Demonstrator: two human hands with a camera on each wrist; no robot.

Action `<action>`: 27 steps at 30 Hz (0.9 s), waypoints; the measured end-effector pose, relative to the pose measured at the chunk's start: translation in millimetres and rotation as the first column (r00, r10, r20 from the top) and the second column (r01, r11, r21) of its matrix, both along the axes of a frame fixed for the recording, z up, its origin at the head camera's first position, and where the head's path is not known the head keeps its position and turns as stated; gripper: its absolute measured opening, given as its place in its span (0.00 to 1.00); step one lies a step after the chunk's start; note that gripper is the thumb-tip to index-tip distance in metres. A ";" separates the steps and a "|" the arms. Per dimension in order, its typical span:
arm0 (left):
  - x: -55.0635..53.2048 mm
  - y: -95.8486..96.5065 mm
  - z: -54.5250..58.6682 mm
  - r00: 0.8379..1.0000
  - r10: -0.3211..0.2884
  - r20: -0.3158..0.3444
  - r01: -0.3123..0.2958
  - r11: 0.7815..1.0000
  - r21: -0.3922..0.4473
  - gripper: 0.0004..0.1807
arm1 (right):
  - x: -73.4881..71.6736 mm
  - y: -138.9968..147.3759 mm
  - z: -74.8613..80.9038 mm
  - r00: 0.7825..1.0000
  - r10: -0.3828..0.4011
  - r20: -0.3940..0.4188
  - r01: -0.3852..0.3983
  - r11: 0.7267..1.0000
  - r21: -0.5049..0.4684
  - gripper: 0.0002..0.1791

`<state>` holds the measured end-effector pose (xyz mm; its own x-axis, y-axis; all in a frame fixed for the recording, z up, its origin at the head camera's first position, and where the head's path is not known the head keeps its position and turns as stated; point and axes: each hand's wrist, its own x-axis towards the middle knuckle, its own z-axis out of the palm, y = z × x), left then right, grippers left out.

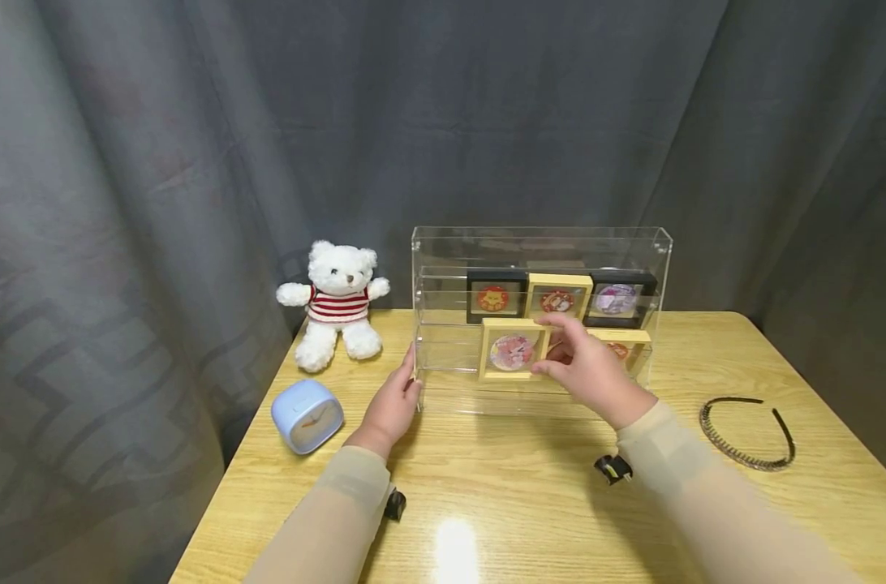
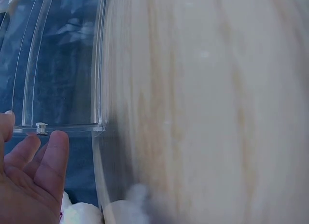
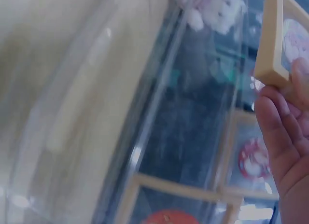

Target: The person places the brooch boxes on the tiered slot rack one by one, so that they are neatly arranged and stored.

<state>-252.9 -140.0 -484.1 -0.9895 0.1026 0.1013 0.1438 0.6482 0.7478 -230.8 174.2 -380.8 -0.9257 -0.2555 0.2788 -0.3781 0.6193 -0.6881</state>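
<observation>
My right hand (image 1: pixel 592 369) pinches a small yellow picture frame (image 1: pixel 480 353) by its right side, thumb in front. Inside that frame is a round pink picture; it stands upright at the lower tier of a clear acrylic display rack (image 1: pixel 450 395). In the right wrist view, thumb and fingers hold the frame's corner (image 3: pixel 273 64). The upper tier bears a black frame (image 1: pixel 475 302), a yellow frame (image 1: pixel 582 284) and another black frame (image 1: pixel 647 284). Partly behind my right hand is a further yellow frame (image 1: pixel 636 337). My left hand (image 1: pixel 388 410) touches the rack's left side with extended fingers.
Left of the rack sits a white teddy bear (image 1: pixel 341 308) in a striped shirt. A blue clock (image 1: pixel 297 410) stands near the table's left edge. On the right lies a headband (image 1: pixel 738 456). Dark curtains (image 1: pixel 531 122) hang behind the wooden table (image 1: pixel 509 478).
</observation>
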 end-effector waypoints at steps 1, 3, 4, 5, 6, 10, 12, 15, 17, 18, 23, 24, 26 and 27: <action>-0.1 0.0 0.0 1.000 0.001 0.003 -0.001 1.000 0.001 0.38 | -1.1 3.4 3.6 1.000 -0.022 -0.007 0.022 1.000 0.000 0.39; 0.1 0.0 -0.1 1.000 -0.001 0.000 0.001 1.000 0.003 0.37 | -3.1 8.9 9.4 0.997 -0.062 -0.035 0.062 0.998 0.005 0.37; -0.1 -0.1 -0.4 1.000 -0.001 -0.001 0.001 1.000 0.003 0.37 | -4.1 11.5 11.0 0.996 -0.078 -0.047 0.079 0.997 0.004 0.37; -0.4 -0.3 -0.8 1.000 -0.003 -0.002 0.003 1.000 0.002 0.37 | -5.3 13.6 11.9 0.994 -0.093 -0.065 0.093 0.996 0.003 0.36; -0.4 -0.2 -0.7 1.000 0.000 -0.001 0.000 1.000 0.001 0.37 | -6.5 15.6 12.3 0.991 -0.103 -0.084 0.103 0.995 -0.001 0.36; -0.2 0.0 -0.9 1.000 -0.006 -0.010 0.006 1.000 -0.002 0.37 | -12.3 23.6 10.3 0.979 -0.142 -0.148 0.142 0.990 -0.010 0.34; 0.5 0.2 -0.5 1.000 -0.005 -0.006 0.005 1.000 0.000 0.37 | -14.7 27.2 8.9 0.974 -0.161 -0.162 0.160 0.987 -0.015 0.33; 1.1 0.1 -0.7 1.000 -0.003 -0.002 0.003 1.000 0.001 0.37 | -18.1 33.1 6.4 0.971 -0.185 -0.152 0.184 0.983 -0.020 0.33; 1.1 0.0 -1.0 1.000 -0.001 0.007 0.001 1.000 0.002 0.37 | -20.2 37.1 4.4 0.969 -0.202 -0.141 0.201 0.979 -0.021 0.32; 1.1 0.1 -1.1 1.000 -0.001 0.009 0.001 1.000 0.003 0.37 | -21.1 39.0 3.3 0.968 -0.210 -0.137 0.210 0.978 -0.018 0.32; 0.7 0.6 -0.6 1.000 0.005 0.020 -0.005 1.000 0.006 0.36 | -23.4 46.3 -2.3 0.960 -0.239 -0.145 0.241 0.971 -0.005 0.32; 0.6 0.7 -0.3 1.000 0.007 0.023 -0.008 1.000 0.006 0.36 | -23.8 47.3 -3.3 0.959 -0.243 -0.147 0.244 0.970 -0.007 0.32; 0.8 0.8 -0.2 1.000 0.005 0.013 -0.005 1.000 0.002 0.36 | -24.4 48.7 -4.5 0.958 -0.246 -0.148 0.247 0.969 -0.017 0.32; 1.0 0.8 -0.1 1.000 0.004 0.010 -0.004 1.000 0.002 0.37 | -24.8 49.2 -4.8 0.958 -0.247 -0.148 0.246 0.969 -0.024 0.32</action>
<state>-251.9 -139.2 -484.1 -0.9909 0.0985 0.0919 0.1339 0.6470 0.7507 -255.6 223.3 -385.6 -0.9079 -0.0226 0.4186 -0.3122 0.7029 -0.6391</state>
